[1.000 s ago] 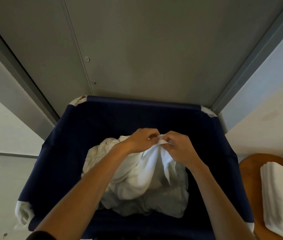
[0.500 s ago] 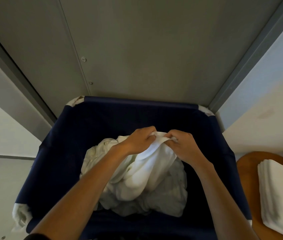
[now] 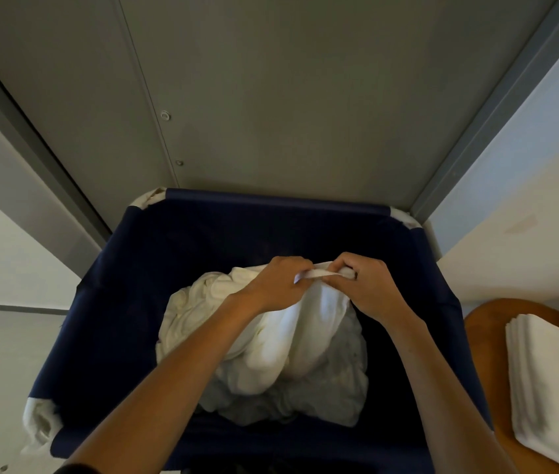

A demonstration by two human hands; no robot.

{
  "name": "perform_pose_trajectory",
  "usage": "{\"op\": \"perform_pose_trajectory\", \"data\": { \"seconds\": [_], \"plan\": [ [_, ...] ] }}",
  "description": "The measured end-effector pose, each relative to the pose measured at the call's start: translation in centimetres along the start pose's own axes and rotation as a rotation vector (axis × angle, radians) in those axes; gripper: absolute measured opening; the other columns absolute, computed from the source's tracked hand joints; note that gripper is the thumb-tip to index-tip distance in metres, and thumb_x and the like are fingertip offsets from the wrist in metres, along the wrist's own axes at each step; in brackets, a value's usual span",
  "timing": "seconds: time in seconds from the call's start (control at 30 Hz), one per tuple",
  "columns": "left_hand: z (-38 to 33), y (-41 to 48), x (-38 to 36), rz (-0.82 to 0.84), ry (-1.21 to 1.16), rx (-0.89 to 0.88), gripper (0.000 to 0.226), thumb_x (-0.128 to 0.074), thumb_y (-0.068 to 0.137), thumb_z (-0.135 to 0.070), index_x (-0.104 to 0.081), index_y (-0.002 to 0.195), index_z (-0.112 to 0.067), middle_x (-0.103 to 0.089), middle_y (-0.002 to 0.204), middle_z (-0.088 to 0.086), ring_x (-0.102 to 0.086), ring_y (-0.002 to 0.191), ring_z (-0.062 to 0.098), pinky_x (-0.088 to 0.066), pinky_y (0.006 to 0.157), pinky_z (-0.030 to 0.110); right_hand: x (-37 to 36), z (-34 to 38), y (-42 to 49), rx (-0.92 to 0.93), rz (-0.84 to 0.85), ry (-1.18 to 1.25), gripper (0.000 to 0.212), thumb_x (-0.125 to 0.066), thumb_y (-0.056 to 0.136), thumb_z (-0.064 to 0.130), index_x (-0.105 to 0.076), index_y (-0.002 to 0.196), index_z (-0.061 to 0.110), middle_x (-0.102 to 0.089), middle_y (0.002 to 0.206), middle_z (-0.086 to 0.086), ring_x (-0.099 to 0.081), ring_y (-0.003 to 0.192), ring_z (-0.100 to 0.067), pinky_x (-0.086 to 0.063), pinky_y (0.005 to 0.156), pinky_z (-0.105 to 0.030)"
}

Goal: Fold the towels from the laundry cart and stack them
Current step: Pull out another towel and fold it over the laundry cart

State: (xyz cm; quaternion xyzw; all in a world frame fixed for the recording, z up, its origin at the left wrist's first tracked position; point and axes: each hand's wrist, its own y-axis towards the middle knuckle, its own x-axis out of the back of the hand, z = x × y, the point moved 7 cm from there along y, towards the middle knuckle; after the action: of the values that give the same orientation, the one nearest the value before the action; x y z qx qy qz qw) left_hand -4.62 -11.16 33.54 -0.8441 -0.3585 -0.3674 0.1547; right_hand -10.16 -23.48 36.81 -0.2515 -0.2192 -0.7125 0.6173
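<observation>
Laundry cart (image 3: 100, 319): navy fabric liner, open top, ctr of view, far rim against a grey metal panel (image 3: 271, 97); white fabric shows at the cart corners, incl. a bunched corner piece (image 3: 40, 422) at near L.

Inside the cart, L of ctr: heap of towels (image 3: 196, 313), white, crumpled, lying on the cart bottom.

Left hand (image 3: 271, 285): above the heap, forearm reaching in from lower L; fingers (image 3: 300, 266) curled, pinching the top hem of one towel (image 3: 305, 340).

This towel: white, raised above the heap; hangs in vertical folds from the hem down onto the heap; a short run of hem is stretched taut betw. both hands.

Right hand (image 3: 368, 285): just beside the left hand, approx. same height; fingers (image 3: 344, 265) curled round the same hem; forearm enters from lower R.

R of the cart: wooden tabletop (image 3: 486, 330), rounded edge, just beside the cart's R wall; on it a stack of folded towels (image 3: 551, 381), white, flat, edges aligned on the L side; the stack's R part is cut off by the frame edge.
</observation>
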Motion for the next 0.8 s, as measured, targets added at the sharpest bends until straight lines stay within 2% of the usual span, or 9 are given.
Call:
{"op": "perform_pose_trajectory", "data": {
  "seconds": [0.13,0.3,0.37,0.43,0.53,0.6,0.7,0.8],
  "plan": [
    [0.2,0.2,0.6,0.054,-0.033,0.034,0.016,-0.052,0.092,-0.005,-0.063,0.081,-0.001,-0.052,0.068,-0.006,-0.047,0.063,0.008,-0.035,0.061,0.014,0.1,-0.3,0.0,-0.001,0.082,-0.141,0.003,-0.065,0.089,0.016,-0.065,0.088,0.019,-0.063,0.079,0.006,-0.055,0.067,-0.005,-0.041,0.060,-0.012],
    [-0.1,0.1,-0.1,0.074,-0.009,0.031,0.018,-0.050,0.096,-0.010,-0.066,0.092,-0.003,-0.059,0.084,0.002,-0.054,0.077,0.014,-0.040,0.071,0.020,0.2,-0.6,-0.1,-0.042,0.071,-0.166,0.020,-0.060,0.092,0.018,-0.052,0.107,0.029,-0.060,0.084,0.006,-0.059,0.074,-0.008,-0.042,0.061,-0.012],
    [-0.1,-0.1,-0.5,0.069,0.025,0.035,0.022,-0.049,0.097,-0.014,-0.067,0.096,-0.001,-0.062,0.094,0.008,-0.057,0.085,0.020,-0.043,0.077,0.023,0.1,-0.6,0.0,-0.035,0.061,-0.230,0.008,-0.058,0.092,0.015,-0.057,0.094,0.023,-0.062,0.082,0.002,-0.060,0.072,-0.013,-0.042,0.060,-0.015],
    [0.2,-0.3,-0.9,0.056,0.019,0.058,0.025,-0.053,0.096,-0.018,-0.067,0.095,0.003,-0.063,0.099,0.014,-0.058,0.089,0.024,-0.044,0.079,0.029,0.0,-0.3,-0.1,0.000,0.017,-0.276,0.009,-0.056,0.091,0.013,-0.059,0.084,0.016,-0.063,0.077,0.002,-0.059,0.069,-0.013,-0.044,0.058,-0.019],
    [1.1,-0.7,-1.8,0.069,-0.024,0.099,0.025,-0.057,0.095,-0.025,-0.065,0.095,-0.001,-0.059,0.101,0.004,-0.054,0.088,0.016,-0.040,0.076,0.024,-0.3,0.2,-0.5,0.038,-0.032,-0.268,0.009,-0.055,0.089,0.008,-0.059,0.084,0.016,-0.061,0.077,0.005,-0.057,0.070,-0.008,-0.044,0.060,-0.018],
    [1.9,-0.8,-2.3,0.084,-0.048,0.135,0.019,-0.056,0.096,-0.023,-0.065,0.100,-0.006,-0.057,0.103,-0.001,-0.054,0.093,0.014,-0.038,0.080,0.020,-0.4,0.2,-0.7,0.022,-0.057,-0.209,0.012,-0.055,0.088,0.005,-0.058,0.084,0.016,-0.060,0.078,0.006,-0.057,0.071,-0.007,-0.042,0.061,-0.014],
    [3.0,-1.2,-3.0,0.135,-0.029,0.189,0.021,-0.050,0.097,-0.018,-0.065,0.101,-0.004,-0.062,0.111,0.004,-0.056,0.102,0.021,-0.040,0.083,0.023,-0.1,0.1,-1.0,-0.021,-0.112,-0.112,0.013,-0.053,0.087,0.004,-0.057,0.083,0.016,-0.059,0.077,0.008,-0.056,0.071,-0.006,-0.042,0.059,-0.011],
    [4.1,-1.7,-3.6,0.185,-0.028,0.231,0.031,-0.050,0.098,-0.027,-0.066,0.103,-0.002,-0.062,0.112,0.007,-0.056,0.103,0.023,-0.043,0.088,0.030,0.4,0.1,-1.4,-0.055,-0.164,-0.040,0.013,-0.052,0.086,0.003,-0.059,0.085,0.014,-0.061,0.080,0.007,-0.057,0.074,-0.006,-0.043,0.061,-0.009]
  ]
}}
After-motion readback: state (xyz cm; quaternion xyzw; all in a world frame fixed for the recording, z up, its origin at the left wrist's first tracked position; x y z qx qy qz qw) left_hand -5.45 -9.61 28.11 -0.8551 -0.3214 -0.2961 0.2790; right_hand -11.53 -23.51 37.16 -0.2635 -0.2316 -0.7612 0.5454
